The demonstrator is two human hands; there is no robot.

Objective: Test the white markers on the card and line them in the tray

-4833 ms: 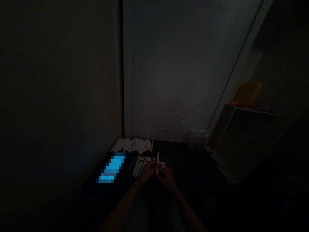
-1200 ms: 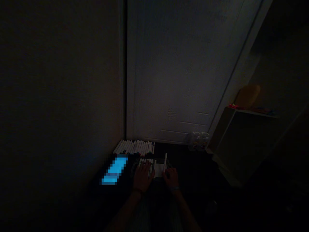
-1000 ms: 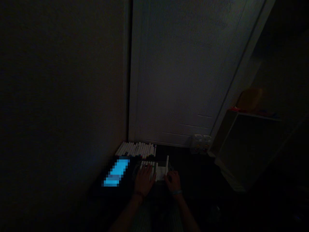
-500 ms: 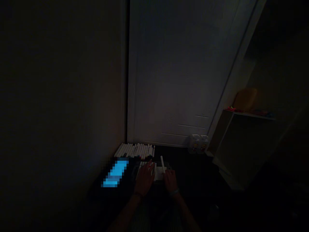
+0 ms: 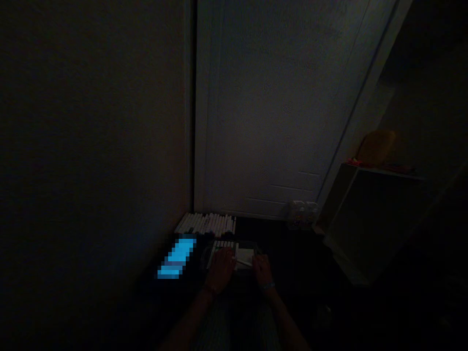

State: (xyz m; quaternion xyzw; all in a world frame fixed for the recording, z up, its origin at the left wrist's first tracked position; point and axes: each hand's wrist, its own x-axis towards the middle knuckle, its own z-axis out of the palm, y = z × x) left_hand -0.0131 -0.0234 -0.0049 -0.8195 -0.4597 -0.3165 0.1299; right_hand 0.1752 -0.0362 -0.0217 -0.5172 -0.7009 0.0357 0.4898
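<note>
I watch the right hand (image 5: pixel 262 269) grip 1 white marker (image 5: pixel 243 262) over the case (image 5: pixel 249 243); whether the left hand (image 5: pixel 221 271) is closed, I cannot tell. Loose markers (image 5: pixel 209 224) lie behind the case.

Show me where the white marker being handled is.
In the head view's lower middle, the white marker is slanted between the left hand and the right hand, just right of the nearer marker row.

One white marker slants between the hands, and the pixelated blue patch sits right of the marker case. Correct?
No: the head view shows the pixelated blue patch left of the marker case. The white marker does slant between the left hand and right hand.
</note>
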